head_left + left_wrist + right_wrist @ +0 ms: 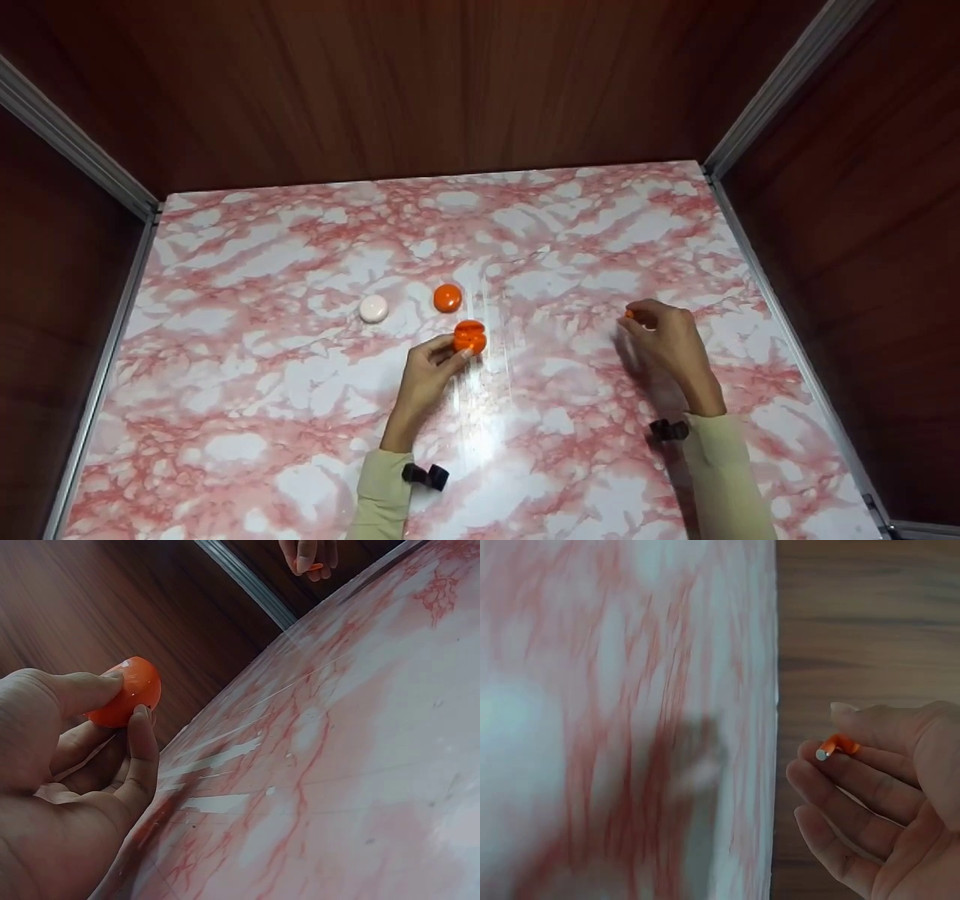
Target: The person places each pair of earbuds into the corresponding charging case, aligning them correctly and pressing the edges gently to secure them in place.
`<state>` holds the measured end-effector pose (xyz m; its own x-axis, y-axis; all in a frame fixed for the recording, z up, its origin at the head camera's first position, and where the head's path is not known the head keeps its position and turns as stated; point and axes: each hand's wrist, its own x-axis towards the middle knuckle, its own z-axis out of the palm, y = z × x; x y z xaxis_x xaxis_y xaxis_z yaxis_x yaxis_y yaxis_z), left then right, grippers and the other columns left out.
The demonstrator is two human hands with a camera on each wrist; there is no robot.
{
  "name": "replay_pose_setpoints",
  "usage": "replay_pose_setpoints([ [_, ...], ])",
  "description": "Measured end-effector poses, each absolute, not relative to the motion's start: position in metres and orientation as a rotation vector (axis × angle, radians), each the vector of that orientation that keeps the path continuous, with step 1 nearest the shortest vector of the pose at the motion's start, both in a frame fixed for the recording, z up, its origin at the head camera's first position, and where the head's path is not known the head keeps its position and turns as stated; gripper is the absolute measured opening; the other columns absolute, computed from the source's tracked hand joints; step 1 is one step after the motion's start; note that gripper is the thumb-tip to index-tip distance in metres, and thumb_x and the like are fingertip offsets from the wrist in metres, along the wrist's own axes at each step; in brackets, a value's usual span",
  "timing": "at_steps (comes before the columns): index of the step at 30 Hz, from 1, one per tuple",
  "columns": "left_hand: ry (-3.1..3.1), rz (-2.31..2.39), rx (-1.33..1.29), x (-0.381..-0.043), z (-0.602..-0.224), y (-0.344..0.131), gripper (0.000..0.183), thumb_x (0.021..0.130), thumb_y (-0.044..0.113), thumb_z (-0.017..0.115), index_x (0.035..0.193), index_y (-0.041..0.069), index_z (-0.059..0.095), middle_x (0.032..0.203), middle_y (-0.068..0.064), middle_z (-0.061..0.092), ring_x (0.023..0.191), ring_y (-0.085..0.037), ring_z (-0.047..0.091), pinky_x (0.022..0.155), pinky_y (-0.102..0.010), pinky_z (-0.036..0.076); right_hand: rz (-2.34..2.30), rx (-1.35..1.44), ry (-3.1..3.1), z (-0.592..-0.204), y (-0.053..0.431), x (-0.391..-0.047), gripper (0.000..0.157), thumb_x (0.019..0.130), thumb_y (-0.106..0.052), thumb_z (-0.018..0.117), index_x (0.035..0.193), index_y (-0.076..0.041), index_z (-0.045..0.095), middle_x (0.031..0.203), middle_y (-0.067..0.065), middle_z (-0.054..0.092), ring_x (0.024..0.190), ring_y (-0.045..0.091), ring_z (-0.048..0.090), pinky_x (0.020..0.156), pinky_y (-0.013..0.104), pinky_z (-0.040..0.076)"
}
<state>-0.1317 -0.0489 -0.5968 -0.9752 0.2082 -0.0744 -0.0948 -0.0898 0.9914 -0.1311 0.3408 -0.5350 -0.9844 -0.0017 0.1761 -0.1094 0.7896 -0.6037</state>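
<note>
My left hand [426, 376] pinches a glossy orange rounded piece [470, 331] between thumb and fingers, above the table. Grooves cross its upward face in the head view; the left wrist view shows its smooth, domed side [139, 682]. Off to the right, my right hand [673, 341] holds a small bent orange piece [843, 741] at its fingertips. One end of that little piece is pale and flat in the right wrist view. Beyond the left hand, a round orange piece [448, 298] and a round white piece [373, 308] lie on the table, apart from each other.
The pink-and-white marbled table [300, 435] lies under both hands. Dark wood panels [450, 82] rise behind it and at both sides, with metal rails [780, 67] at the corners. Small black devices [426, 476] sit at both wrists.
</note>
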Motion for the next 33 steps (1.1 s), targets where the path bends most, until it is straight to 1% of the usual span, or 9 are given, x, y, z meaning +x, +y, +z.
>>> replay_pose_setpoints([
  [5, 2.004, 2.158, 0.147, -0.132, -0.597, -0.049, 0.037, 0.097, 0.006, 0.074, 0.130, -0.008, 0.068, 0.123, -0.028, 0.073, 0.100, -0.010, 0.073, 0.078, -0.019, 0.057, 1.047, 0.120, -2.798, -0.533, 0.325, -0.133, 0.028, 0.099, -0.018, 0.075, 0.120, 0.000, 0.076, 0.110, 0.019, 0.079, 0.098, 0.036, 0.076, 0.087, 0.056, 0.061],
  [9, 1.996, 2.164, 0.140, -0.132, -0.598, -0.049, 0.036, 0.097, 0.006, 0.074, 0.129, -0.009, 0.069, 0.123, -0.028, 0.073, 0.099, -0.009, 0.072, 0.079, -0.018, 0.057, 1.126, 0.172, -2.769, -0.531, 0.313, -0.136, 0.026, 0.098, -0.016, 0.075, 0.120, -0.002, 0.078, 0.110, 0.015, 0.078, 0.098, 0.030, 0.074, 0.088, 0.051, 0.061],
  [13, 1.972, 2.171, 0.124, -0.131, -0.597, -0.049, 0.035, 0.097, 0.007, 0.074, 0.128, -0.008, 0.069, 0.123, -0.026, 0.073, 0.100, -0.010, 0.072, 0.080, -0.018, 0.057, 1.199, 0.204, -2.734, -0.530, 0.302, -0.140, 0.023, 0.098, -0.015, 0.076, 0.119, -0.008, 0.080, 0.104, 0.007, 0.078, 0.094, 0.023, 0.073, 0.086, 0.035, 0.061],
  [15, 1.973, 2.164, 0.125, -0.131, -0.597, -0.049, 0.036, 0.098, 0.008, 0.073, 0.129, -0.008, 0.068, 0.123, -0.026, 0.073, 0.101, -0.011, 0.072, 0.081, -0.018, 0.057, 1.261, 0.216, -2.713, -0.530, 0.296, -0.142, 0.023, 0.097, -0.016, 0.077, 0.119, -0.010, 0.080, 0.104, 0.006, 0.079, 0.094, 0.022, 0.073, 0.086, 0.027, 0.060],
  [17, 1.973, 2.162, 0.121, -0.131, -0.596, -0.050, 0.037, 0.098, 0.008, 0.074, 0.130, -0.008, 0.068, 0.123, -0.025, 0.073, 0.100, -0.011, 0.072, 0.080, -0.018, 0.057, 1.328, 0.217, -2.691, -0.530, 0.290, -0.144, 0.023, 0.097, -0.016, 0.077, 0.119, -0.011, 0.080, 0.106, 0.007, 0.080, 0.095, 0.023, 0.074, 0.087, 0.022, 0.059],
  [22, 1.962, 2.173, 0.102, -0.131, -0.597, -0.049, 0.036, 0.096, 0.007, 0.075, 0.129, -0.007, 0.069, 0.121, -0.025, 0.074, 0.099, -0.012, 0.072, 0.079, -0.018, 0.057, 1.477, 0.200, -2.646, -0.529, 0.274, -0.148, 0.022, 0.096, -0.020, 0.078, 0.117, -0.014, 0.081, 0.105, 0.008, 0.082, 0.096, 0.024, 0.077, 0.088, 0.022, 0.059],
  [28, 1.949, 2.174, 0.103, -0.131, -0.596, -0.048, 0.037, 0.097, 0.008, 0.075, 0.130, -0.008, 0.068, 0.123, -0.026, 0.073, 0.101, -0.012, 0.072, 0.080, -0.018, 0.057, 1.659, 0.233, -2.588, -0.528, 0.258, -0.154, 0.018, 0.096, -0.018, 0.078, 0.113, -0.013, 0.081, 0.103, 0.010, 0.082, 0.092, 0.013, 0.077, 0.088, 0.019, 0.058],
  [30, 1.949, 2.172, 0.098, -0.131, -0.596, -0.048, 0.037, 0.097, 0.009, 0.075, 0.129, -0.007, 0.069, 0.122, -0.025, 0.073, 0.101, -0.012, 0.072, 0.081, -0.018, 0.057, 1.709, 0.258, -2.569, -0.528, 0.254, -0.155, 0.017, 0.096, -0.018, 0.079, 0.111, -0.013, 0.081, 0.102, 0.011, 0.081, 0.091, 0.012, 0.077, 0.088, 0.020, 0.059],
  [33, 1.956, 2.169, 0.103, -0.131, -0.596, -0.048, 0.036, 0.097, 0.009, 0.075, 0.128, -0.007, 0.070, 0.122, -0.025, 0.074, 0.101, -0.012, 0.072, 0.081, -0.018, 0.057, 1.768, 0.289, -2.543, -0.528, 0.247, -0.158, 0.016, 0.094, -0.017, 0.080, 0.110, -0.013, 0.082, 0.103, 0.013, 0.081, 0.093, 0.014, 0.077, 0.088, 0.025, 0.061],
])
